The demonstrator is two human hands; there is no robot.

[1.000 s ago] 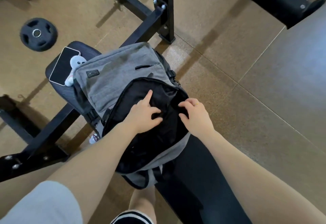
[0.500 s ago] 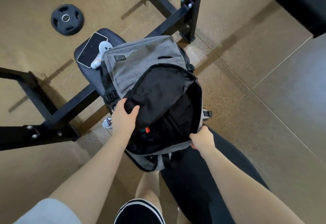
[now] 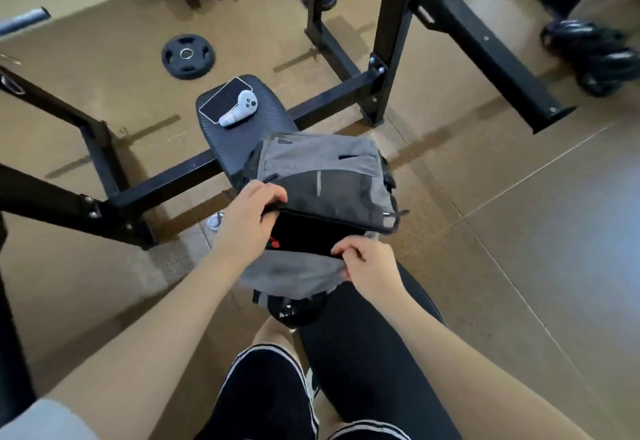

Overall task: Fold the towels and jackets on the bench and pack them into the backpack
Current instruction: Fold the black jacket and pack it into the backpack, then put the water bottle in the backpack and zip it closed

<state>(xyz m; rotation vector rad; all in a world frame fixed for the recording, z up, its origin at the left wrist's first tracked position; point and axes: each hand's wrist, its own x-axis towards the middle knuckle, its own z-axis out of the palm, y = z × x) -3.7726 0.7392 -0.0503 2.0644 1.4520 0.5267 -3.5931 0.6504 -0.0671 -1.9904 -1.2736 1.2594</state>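
Now the backpack (image 3: 322,162) sits on the desk (image 3: 239,134), w/ its black flap pulled back over the opening vs half a sec ago, when it gaped wide. Left hand (image 3: 249,218) grips the flap's left edge, fingers curled over it; right hand (image 3: 367,266) pinches the near grey rim of the bag. Only a narrow dark slot shows btwn flap and rim, w/ a small red-and-green bit inside at left. No towels or jackets visible on the desk, so prob. they're already packed and this is the closing step, though contents can't be made out. Phone (image 3: 225,100) and a small white toy (image 3: 240,112) lie at the desk's far end, apart from the bag.
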